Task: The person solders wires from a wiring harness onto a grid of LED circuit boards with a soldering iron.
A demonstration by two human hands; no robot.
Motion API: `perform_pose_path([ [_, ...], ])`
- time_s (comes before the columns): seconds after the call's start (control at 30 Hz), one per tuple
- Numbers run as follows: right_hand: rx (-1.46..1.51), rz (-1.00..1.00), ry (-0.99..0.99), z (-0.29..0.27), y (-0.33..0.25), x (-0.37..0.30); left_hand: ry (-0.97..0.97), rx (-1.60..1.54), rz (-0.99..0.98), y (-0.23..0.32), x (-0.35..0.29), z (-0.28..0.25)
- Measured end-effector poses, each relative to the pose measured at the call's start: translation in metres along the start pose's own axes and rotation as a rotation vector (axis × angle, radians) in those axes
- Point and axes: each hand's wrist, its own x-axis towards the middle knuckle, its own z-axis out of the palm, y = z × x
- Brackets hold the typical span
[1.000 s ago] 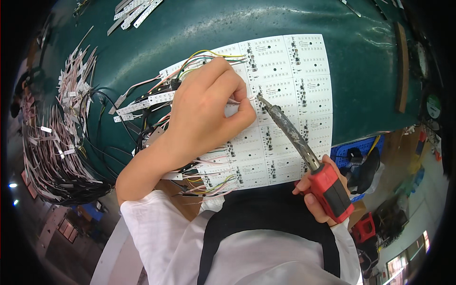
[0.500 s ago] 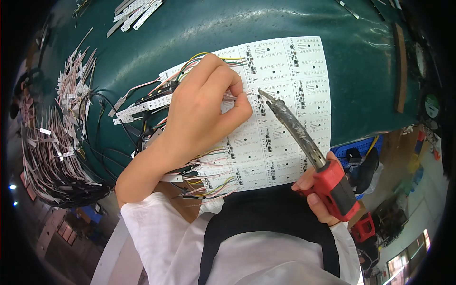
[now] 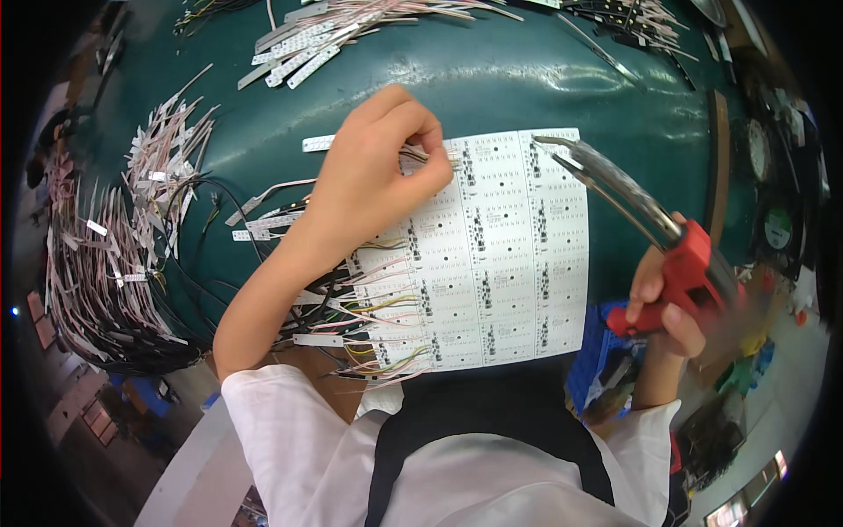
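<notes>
A white panel of LED circuit boards [image 3: 518,255], printed in a grid with small black parts, lies on the green tabletop in front of me. Over its far left part, my left hand [image 3: 382,162] pinches thin wires [image 3: 414,155] between thumb and fingers, their ends close to the panel's far row. My right hand [image 3: 659,303] grips a red-handled soldering gun [image 3: 694,272]. Its long metal shaft slants left, and the tip appears over the panel's far right corner; whether it touches cannot be seen. Coloured wires [image 3: 386,303] run off the panel's left side toward small white strips.
Bundles of pink and white wires [image 3: 97,272] with white tabs pile up at the left. More LED strips [image 3: 303,48] lie at the far side. A black cable [image 3: 176,246] curves beside my left forearm. A wooden strip [image 3: 717,158] borders the table's right side.
The soldering gun has swung right, its tip leaving the spot beside my left fingers. My left hand is now nearer the panel's far edge. The whole view has shifted.
</notes>
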Motion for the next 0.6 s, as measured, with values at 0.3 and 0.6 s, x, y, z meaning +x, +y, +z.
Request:
perform_pose_path([
  [0.3,0.041,0.352,-0.058,0.021,-0.005,0.015,-0.057,-0.078,-0.045,-0.008,0.005,0.006],
  [0.6,-0.073,0.418,-0.078,0.031,-0.005,0.026,-0.024,-0.062,-0.027,-0.015,0.003,0.008],
])
